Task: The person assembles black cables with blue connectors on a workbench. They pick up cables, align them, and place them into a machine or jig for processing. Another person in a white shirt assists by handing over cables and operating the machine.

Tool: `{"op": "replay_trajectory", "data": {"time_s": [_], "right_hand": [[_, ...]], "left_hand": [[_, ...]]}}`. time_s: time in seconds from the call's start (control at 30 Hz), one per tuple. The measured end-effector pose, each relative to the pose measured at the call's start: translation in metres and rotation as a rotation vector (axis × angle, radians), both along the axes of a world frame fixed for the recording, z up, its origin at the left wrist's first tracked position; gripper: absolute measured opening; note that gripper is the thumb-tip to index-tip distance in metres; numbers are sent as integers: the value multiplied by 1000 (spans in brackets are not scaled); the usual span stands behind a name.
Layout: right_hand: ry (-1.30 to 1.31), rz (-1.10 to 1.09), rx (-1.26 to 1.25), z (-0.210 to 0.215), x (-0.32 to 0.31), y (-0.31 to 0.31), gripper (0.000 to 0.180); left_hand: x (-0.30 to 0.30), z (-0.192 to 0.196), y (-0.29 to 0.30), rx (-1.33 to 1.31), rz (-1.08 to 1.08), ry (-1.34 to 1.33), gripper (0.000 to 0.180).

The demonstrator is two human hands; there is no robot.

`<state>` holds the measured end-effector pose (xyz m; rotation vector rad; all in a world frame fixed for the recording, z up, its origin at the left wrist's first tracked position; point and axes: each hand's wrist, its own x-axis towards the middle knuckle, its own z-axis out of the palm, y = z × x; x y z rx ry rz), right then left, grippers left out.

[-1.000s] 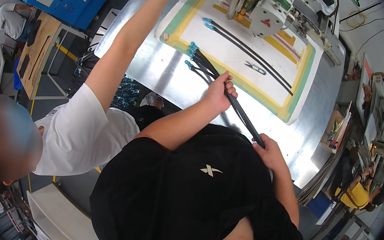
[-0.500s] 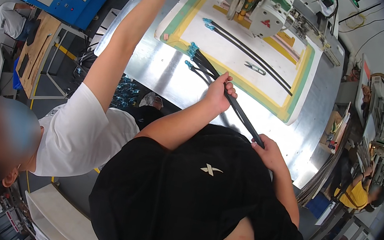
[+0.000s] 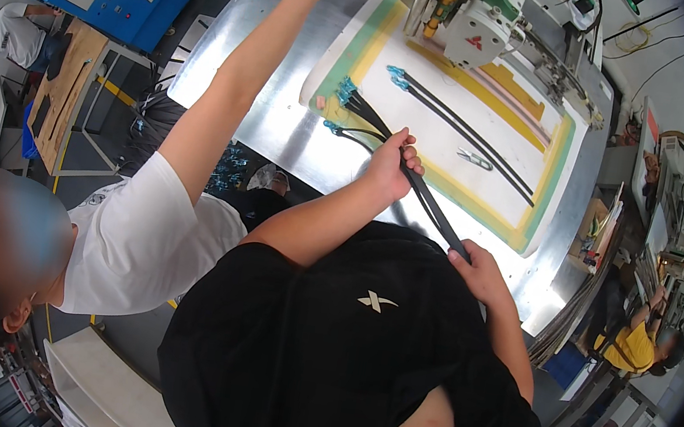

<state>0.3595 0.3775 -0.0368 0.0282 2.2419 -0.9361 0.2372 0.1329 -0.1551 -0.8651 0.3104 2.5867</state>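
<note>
A bundle of long black straps (image 3: 430, 202) with teal-blue ends slants across my front. My left hand (image 3: 393, 166) is closed around its middle. My right hand (image 3: 480, 271) grips the lower end near my chest. The teal ends (image 3: 348, 91) fan out past my left hand over the corner of a white panel (image 3: 422, 150) with yellow and green borders, and one strap hangs apart from the others. On the panel lie two more black straps (image 3: 469, 135), side by side, with a small pair of thread snips (image 3: 476, 158) beside them.
A sewing machine head (image 3: 482, 36) stands over the panel's far side. A co-worker in a white shirt (image 3: 138, 245) is close on my left, one arm (image 3: 248, 76) stretched across the metal table (image 3: 277, 115). More teal-ended straps (image 3: 229, 170) are below the table edge.
The panel, with its two straps and snips, has slid right and slightly nearer. The co-worker's hand has come lower and right. My hands keep their hold, almost unmoved.
</note>
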Motion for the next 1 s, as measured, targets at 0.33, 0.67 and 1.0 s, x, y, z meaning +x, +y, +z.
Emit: {"op": "replay_trajectory", "data": {"time_s": [0.33,0.67,1.0], "right_hand": [[6,102,99,7,-82,-73,40],[100,63,78,0,-100,-113,37],[85,89,76,13,-86,-55,30]], "left_hand": [[-63,12,-63,60,5,0,23],[-78,30,-77,58,32,27,25],[-114,18,-137,-6,249,-12,22]]}}
